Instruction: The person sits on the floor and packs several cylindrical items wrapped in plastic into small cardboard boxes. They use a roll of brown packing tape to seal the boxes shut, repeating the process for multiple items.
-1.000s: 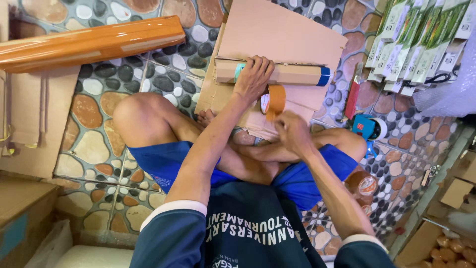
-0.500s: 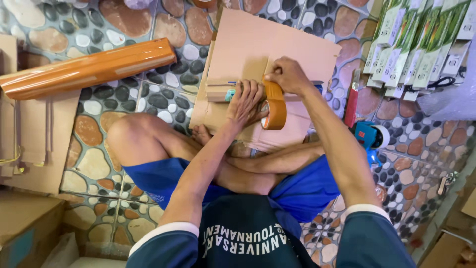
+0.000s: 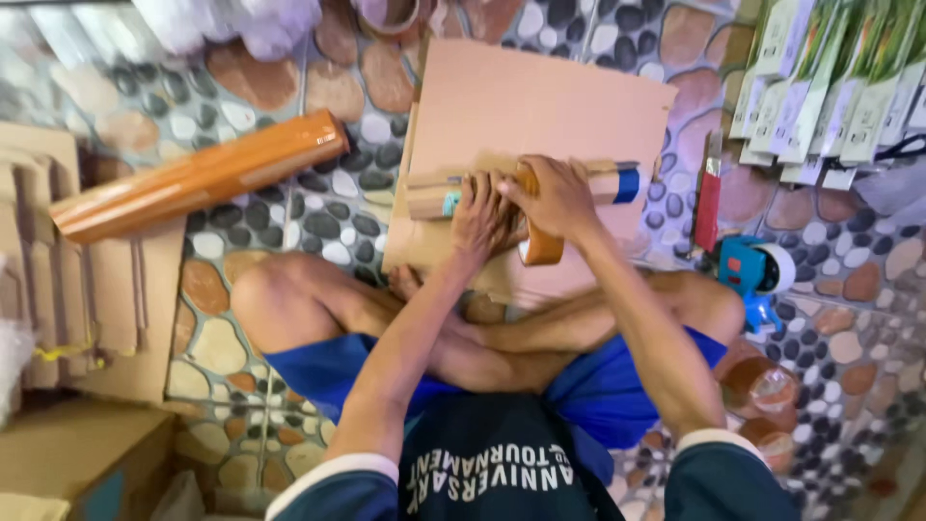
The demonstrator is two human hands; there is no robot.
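On the far side of the crossed legs, a flat cardboard sheet (image 3: 540, 106) lies on the pebble-patterned floor (image 3: 289, 222) with a long wrapped tube (image 3: 603, 183) across it. Left hand (image 3: 479, 214) presses down on the tube, fingers flat, hiding its middle. Right hand (image 3: 558, 198) grips a brown tape roll (image 3: 538, 243) just beside it; the roll's upper part is covered. Left lies an orange roll (image 3: 198, 178); right, a blue dispenser (image 3: 757, 275), blurred.
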